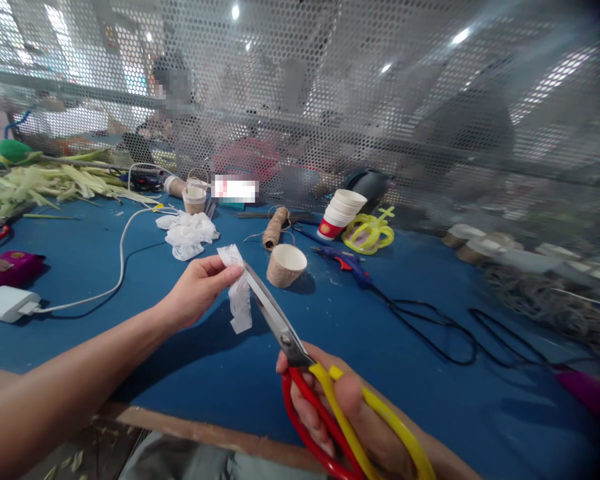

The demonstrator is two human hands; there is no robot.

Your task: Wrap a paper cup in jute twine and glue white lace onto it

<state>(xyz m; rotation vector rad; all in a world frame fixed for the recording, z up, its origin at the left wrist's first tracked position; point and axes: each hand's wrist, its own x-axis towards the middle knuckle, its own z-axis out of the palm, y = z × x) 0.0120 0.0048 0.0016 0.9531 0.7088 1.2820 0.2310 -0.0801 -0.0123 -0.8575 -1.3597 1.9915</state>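
My left hand (pixel 200 288) pinches a strip of white lace (pixel 239 293) above the blue table (pixel 190 373); the strip hangs down from my fingers. My right hand (pixel 340 413) grips the red and yellow handles of a pair of scissors (pixel 280 323). The steel blades point up and left, closed together, and their tip meets the lace right beside my left fingertips. A twine-wrapped paper cup (pixel 286 265) stands just behind the lace.
A twine spool (pixel 275 227), a stack of paper cups (pixel 341 212), a yellow ring frame (pixel 371 233), a blue glue gun (pixel 347 262) with a black cord (pixel 430 327), loose white lace (pixel 187 233), a white charger (pixel 5 303), green leaves (pixel 45 183). A person sits behind a mesh screen (pixel 330 100).
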